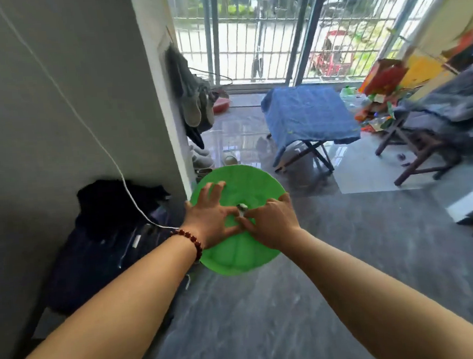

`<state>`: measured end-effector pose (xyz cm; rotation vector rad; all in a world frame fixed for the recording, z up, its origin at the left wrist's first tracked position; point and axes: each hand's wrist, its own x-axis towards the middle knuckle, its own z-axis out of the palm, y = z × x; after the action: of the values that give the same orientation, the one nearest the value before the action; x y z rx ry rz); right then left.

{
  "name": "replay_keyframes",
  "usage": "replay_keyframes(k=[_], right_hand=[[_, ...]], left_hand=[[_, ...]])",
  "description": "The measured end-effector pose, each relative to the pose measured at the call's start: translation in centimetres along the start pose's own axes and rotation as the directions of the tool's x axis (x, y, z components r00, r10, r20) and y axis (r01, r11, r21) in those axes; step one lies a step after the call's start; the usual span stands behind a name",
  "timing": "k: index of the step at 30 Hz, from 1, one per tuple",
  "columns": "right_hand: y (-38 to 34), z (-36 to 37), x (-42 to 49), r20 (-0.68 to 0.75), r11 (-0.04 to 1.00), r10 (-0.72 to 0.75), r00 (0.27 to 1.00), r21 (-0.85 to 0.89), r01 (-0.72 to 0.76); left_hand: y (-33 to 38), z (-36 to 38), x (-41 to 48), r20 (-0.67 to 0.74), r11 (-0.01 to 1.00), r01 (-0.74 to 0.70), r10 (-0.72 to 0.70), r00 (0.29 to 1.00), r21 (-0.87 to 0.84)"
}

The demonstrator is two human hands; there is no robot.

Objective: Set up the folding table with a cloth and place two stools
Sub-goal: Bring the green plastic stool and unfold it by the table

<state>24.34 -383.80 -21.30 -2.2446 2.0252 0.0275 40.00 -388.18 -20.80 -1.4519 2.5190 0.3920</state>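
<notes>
Lying spread, left fingers [216, 188] rest on the green stool [244, 253] while right fingers [253, 214] pinch its centre tab [242, 207].

The round stool [244, 255] near me is bright green. Farther right, the cloth [307, 117] is blue with a thin check. The floor [267, 304] is streaked grey; the bracelet [192, 238], dark red.

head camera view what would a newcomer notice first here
The bright green disc, probably a folded stool, dominates the centre of the view, with the left hand spread on it and the right hand at its middle. Behind it, by the barred window, stands the folding table draped in a blue cloth.
</notes>
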Motion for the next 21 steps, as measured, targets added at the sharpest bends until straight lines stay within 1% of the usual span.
replay_keyframes(k=[4,8,11,15,18,21], right_hand=[[6.9,-0.6,-0.2,-0.002,0.994,0.106,0.994,-0.007,-0.106],[11.6,-0.9,0.7,-0.020,0.984,0.179,0.984,-0.012,-0.179],[14.1,-0.7,2.3,-0.009,0.978,0.206,0.979,-0.043,-0.206],[17.0,-0.9,4.9,-0.005,0.966,0.256,0.967,-0.047,-0.256],[19.3,-1.2,7.5,-0.027,0.953,0.298,0.954,-0.052,-0.299],[21.5,-1.9,10.2,-0.026,0.942,0.329,0.944,-0.062,-0.330]], left_hand=[[5.6,-0.8,5.6,-0.001,0.994,-0.102,0.102,0.995,0.033],[8.6,-1.7,10.2,0.010,0.981,-0.188,0.188,0.982,0.057],[9.7,-2.5,13.1,0.033,0.973,-0.221,0.219,0.975,0.061],[10.6,-3.5,17.4,0.030,0.959,-0.270,0.268,0.963,0.090],[10.9,-4.7,21.4,0.004,0.942,-0.329,0.330,0.944,0.064],[11.1,-6.2,25.2,-0.004,0.923,-0.377,0.378,0.926,0.081]])
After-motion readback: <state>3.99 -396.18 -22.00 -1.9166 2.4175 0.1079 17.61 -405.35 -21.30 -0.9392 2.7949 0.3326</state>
